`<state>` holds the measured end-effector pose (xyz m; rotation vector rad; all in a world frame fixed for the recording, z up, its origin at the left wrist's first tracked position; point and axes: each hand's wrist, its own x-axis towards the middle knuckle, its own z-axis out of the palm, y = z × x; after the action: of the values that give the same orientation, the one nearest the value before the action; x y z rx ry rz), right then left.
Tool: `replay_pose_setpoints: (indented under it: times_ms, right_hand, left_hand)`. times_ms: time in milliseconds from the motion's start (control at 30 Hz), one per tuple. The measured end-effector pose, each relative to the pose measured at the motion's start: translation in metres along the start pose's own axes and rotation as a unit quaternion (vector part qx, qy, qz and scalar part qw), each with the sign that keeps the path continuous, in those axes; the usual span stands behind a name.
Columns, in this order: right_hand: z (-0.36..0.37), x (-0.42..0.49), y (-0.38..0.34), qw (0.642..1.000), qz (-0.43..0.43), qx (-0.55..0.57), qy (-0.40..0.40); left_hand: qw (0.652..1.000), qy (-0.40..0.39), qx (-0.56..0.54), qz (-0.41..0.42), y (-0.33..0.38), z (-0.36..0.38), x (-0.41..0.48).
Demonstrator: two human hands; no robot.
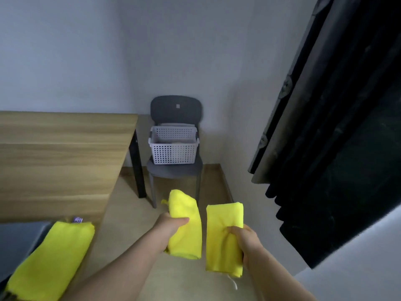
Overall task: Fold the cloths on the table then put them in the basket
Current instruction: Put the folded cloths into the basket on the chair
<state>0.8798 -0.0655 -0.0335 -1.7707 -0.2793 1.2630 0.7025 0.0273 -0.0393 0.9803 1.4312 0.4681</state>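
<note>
Tan floor (127, 213) is seen under the hands. One folded yellow cloth (186, 233) is gripped by the left hand (171, 224), a second cloth (221, 242) by the right hand (244, 241). A third cloth (54, 257) is laid on the worktop (56, 161). Farther off, the basket (173, 152) is set on a grey chair (176, 106).

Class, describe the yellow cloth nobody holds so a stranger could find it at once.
Start at the wooden table on the left. At its near corner lies a folded yellow cloth with a purple label at its far end. Unlike the left-hand cloth and right-hand cloth, nobody holds it.
</note>
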Motion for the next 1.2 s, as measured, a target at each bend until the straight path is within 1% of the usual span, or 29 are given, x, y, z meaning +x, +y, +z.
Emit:
replay_pose_setpoints:
  times_ms: [33,167,233,367,467,500,633,733,833,933,1133,1200]
  right_hand:
    - [0.004,0.004,-0.010,1.000,-0.002,-0.001,0.002]
    - [0.039,0.070,-0.063,1.000,-0.005,0.002,0.002]
    - [0.058,0.094,-0.081,1.000,0.001,-0.002,-0.011]
    - [0.097,0.142,-0.113,0.999,0.003,-0.016,-0.042]
    - [0.123,0.179,-0.144,0.997,-0.001,-0.029,-0.069]
    - [0.133,0.201,-0.158,0.996,0.003,-0.028,-0.082]
    - [0.157,0.258,-0.199,0.992,0.007,-0.008,-0.127]
    - [0.178,0.311,-0.234,0.990,-0.003,-0.033,-0.139]
    - [0.203,0.354,-0.261,0.983,0.002,-0.049,-0.176]
    - [0.225,0.392,-0.285,0.981,0.013,-0.059,-0.182]
    - [0.263,0.463,-0.316,0.988,0.054,-0.038,-0.138]
    - [0.277,0.487,-0.325,0.989,0.063,-0.034,-0.127]
  left_hand:
    - [1.000,0.001,0.006,0.000,0.008,-0.001,0.006]
    - [1.000,0.019,-0.005,0.000,0.058,-0.015,0.071]
    - [0.999,0.025,-0.022,-0.009,0.072,-0.026,0.092]
    - [0.998,0.051,-0.037,-0.030,0.094,-0.051,0.141]
    - [0.996,0.055,-0.049,-0.041,0.118,-0.063,0.179]
    - [0.996,0.060,-0.057,-0.040,0.130,-0.066,0.204]
    - [0.995,0.048,-0.080,-0.045,0.172,-0.068,0.257]
    - [0.995,0.075,-0.064,-0.024,0.210,-0.072,0.301]
    - [0.994,0.098,-0.033,-0.025,0.237,-0.082,0.345]
    - [0.994,0.102,-0.035,-0.035,0.256,-0.089,0.386]
    - [0.993,0.109,-0.002,-0.039,0.289,-0.109,0.475]
    - [0.994,0.102,-0.008,-0.048,0.299,-0.116,0.505]
